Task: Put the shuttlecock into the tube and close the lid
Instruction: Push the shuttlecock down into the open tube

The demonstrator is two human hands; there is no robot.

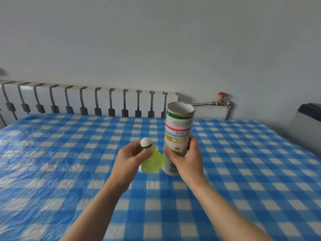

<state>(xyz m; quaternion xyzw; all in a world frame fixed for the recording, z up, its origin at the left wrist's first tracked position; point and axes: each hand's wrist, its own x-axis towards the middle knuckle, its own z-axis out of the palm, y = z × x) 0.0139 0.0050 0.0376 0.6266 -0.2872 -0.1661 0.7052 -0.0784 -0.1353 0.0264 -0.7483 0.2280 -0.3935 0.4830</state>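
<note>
A yellow-green shuttlecock with a white cork tip pointing up is gripped in my left hand, just left of the tube. The cardboard tube stands upright with its printed label upside down and its top end open. My right hand wraps around the tube's lower half, thumb on the left side and fingers on the right. The shuttlecock's skirt nearly touches the tube's lower left side. No lid is in view.
A blue-and-white checked cloth under clear plastic covers the table. Behind the table's far edge runs a white radiator, and a pipe with a red valve is on the wall. A dark object sits at the right edge.
</note>
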